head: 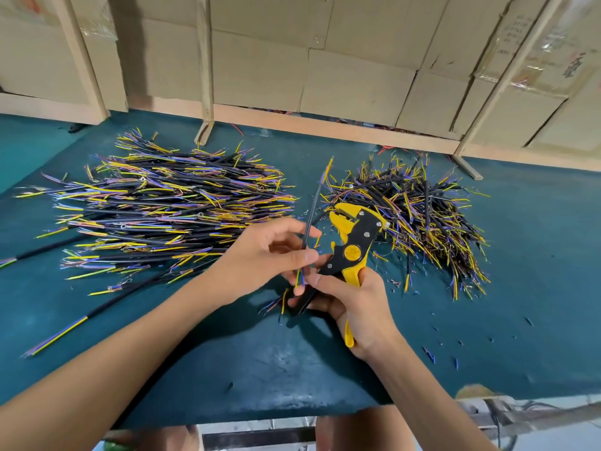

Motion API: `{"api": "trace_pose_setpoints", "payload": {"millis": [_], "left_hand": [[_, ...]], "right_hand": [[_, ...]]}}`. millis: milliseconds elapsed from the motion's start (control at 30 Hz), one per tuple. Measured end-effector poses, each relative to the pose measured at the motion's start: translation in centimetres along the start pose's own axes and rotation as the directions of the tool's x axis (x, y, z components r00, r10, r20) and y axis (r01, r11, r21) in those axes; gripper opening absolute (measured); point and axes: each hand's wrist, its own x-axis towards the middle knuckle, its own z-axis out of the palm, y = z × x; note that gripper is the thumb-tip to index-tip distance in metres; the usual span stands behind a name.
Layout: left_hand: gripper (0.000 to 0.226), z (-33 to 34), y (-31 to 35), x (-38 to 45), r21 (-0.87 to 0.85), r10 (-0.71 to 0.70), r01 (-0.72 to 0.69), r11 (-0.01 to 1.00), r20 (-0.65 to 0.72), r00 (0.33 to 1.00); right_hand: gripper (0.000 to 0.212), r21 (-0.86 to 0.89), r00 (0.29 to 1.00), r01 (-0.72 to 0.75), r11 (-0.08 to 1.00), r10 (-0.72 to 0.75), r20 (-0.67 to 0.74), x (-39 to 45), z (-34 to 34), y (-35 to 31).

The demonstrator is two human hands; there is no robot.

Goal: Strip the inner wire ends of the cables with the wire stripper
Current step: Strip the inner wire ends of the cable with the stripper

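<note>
My left hand (273, 252) pinches a single black cable (313, 206) that stands nearly upright, its far end fanned into yellow and purple inner wires. The near ends of its inner wires (298, 278) hang between my two hands. My right hand (351, 307) grips the yellow-and-black wire stripper (353, 242) by its handles, jaws pointing away toward the right pile. Fingers of my right hand also touch the cable's near wire ends. The stripper's jaws hold no wire.
A large pile of black cables (169, 203) with yellow and purple ends lies at the left of the green table (227, 353). A smaller, tangled pile (419, 216) lies at the right. Insulation scraps (429, 353) dot the table's right side. Cardboard and wooden slats stand behind.
</note>
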Motion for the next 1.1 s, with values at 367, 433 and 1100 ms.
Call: {"api": "trace_pose_setpoints", "payload": {"millis": [367, 433, 1100], "left_hand": [[0.036, -1.7, 0.7, 0.0, -0.149, -0.143, 0.157, 0.976, 0.101, 0.985], [0.038, -1.7, 0.9, 0.1, -0.250, -0.098, 0.101, 0.963, 0.022, 0.995], [0.023, -0.7, 1.2, 0.1, -0.258, 0.142, -0.240, 0.936, -0.350, 0.926]], "right_hand": [[0.021, 0.145, 0.990, 0.067, 0.987, -0.048, -0.130, -0.2, 0.2, -0.1], [0.016, 0.158, 0.998, 0.048, 0.986, -0.040, -0.049, -0.3, 0.1, -0.3], [0.022, -0.061, 0.954, -0.014, 0.998, 0.032, 0.299, -0.8, -0.4, 0.0]]}}
